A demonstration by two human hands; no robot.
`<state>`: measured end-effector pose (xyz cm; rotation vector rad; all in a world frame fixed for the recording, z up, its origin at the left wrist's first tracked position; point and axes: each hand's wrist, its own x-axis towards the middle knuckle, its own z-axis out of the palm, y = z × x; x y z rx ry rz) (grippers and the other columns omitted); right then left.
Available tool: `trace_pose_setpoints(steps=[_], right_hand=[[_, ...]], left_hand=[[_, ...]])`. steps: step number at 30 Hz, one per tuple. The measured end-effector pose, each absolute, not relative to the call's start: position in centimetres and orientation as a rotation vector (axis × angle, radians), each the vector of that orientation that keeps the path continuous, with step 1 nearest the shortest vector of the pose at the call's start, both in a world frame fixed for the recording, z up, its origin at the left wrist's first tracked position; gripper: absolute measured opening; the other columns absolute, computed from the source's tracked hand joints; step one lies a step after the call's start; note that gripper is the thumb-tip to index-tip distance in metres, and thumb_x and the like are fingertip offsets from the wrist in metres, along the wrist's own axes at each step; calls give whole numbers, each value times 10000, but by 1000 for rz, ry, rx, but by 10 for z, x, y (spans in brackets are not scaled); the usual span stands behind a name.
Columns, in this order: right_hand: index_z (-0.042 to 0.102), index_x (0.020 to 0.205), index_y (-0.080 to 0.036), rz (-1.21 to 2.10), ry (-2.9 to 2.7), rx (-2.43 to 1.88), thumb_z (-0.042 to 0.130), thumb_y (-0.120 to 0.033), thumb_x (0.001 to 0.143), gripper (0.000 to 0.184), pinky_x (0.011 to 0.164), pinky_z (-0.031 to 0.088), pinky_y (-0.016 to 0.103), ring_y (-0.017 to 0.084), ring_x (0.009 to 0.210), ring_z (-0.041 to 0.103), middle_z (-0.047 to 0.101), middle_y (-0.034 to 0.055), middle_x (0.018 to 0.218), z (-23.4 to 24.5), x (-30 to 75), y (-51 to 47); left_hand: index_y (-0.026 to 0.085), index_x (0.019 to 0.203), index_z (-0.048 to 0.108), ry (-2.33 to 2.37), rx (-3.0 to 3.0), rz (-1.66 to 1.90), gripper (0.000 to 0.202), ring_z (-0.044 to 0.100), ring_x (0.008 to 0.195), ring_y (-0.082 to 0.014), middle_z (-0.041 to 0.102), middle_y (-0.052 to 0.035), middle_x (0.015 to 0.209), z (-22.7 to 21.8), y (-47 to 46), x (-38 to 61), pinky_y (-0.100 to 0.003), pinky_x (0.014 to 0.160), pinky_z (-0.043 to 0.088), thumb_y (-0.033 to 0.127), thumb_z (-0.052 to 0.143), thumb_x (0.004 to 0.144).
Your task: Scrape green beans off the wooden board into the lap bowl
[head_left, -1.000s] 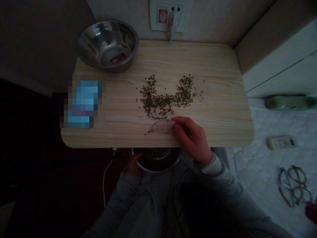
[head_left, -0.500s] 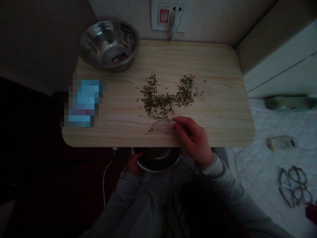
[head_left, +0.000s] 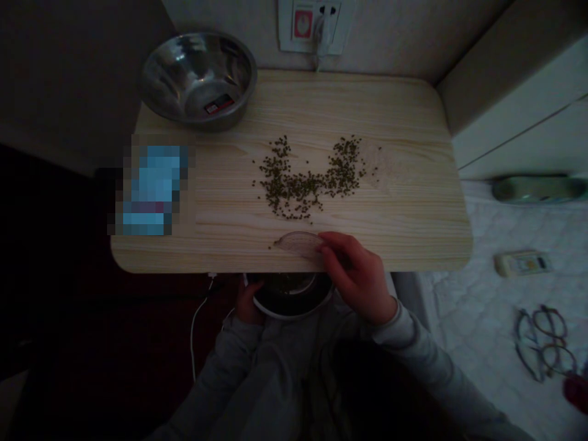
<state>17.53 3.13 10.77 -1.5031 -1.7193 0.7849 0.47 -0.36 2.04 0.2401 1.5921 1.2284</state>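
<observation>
Desk (head_left: 399,116): pale wood-grain top, smooth, low sheen. Bowl (head_left: 197,73), far left corner: bare metal, polished, reflective inside; label (head_left: 218,105) on its inner base, paper or film, cannot tell which. Beans (head_left: 298,187), mid-desk: matt. Protractor (head_left: 299,243), near edge: thin clear plastic, smooth. Pan (head_left: 294,303), below near edge: dark, smooth interior, white rim, material unclear. Sleeves (head_left: 413,337), same edge: soft grey cloth, matt. Socket (head_left: 303,24), above far edge: smooth white plastic. Cable (head_left: 192,343), below near edge: smooth white plastic sheath. Bedding (head_left: 473,331), beyond right edge: white quilted cloth, matt, puckered. Remote (head_left: 523,263) thereon: pale plastic. Case (head_left: 535,188), likewise: smooth, glossy green.
</observation>
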Motion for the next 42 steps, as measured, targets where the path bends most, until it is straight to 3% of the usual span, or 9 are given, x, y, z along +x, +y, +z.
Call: trace_pose_setpoints(steps=[22,30,36,42], right_hand=[[495,1010,-213,751,-1527,-1597,443,-273,755,267,693,464,284,134,764,567,595,36,856,105,187,33],[490,1013,-220,770,-1530,-1558,439,-260,756,265,696,471,289,136,772,569,591,38,861,105,185,31],[489,1023,-228,808,-1585,-1521,443,-249,752,275,737,465,304,146,825,556,588,46,907,107,179,31],[486,1027,-228,802,-1624,-1521,435,-246,757,275,742,460,297,142,827,555,587,37,917,109,176,34]], left_hand=[[202,635,634,1556,237,1252,153,581,777,-215,643,-17,713,9,-10,-1,-333,708,441,187,587,490],[185,480,582,1644,280,1233,45,575,746,-210,596,0,560,8,-10,-3,-331,738,420,147,589,456],[193,573,616,1583,251,1236,84,570,780,-218,622,-12,670,7,-11,-2,-348,730,423,195,583,495],[192,461,582,1613,333,1268,37,551,852,-229,621,-6,676,7,-13,-2,-337,762,417,180,613,443]])
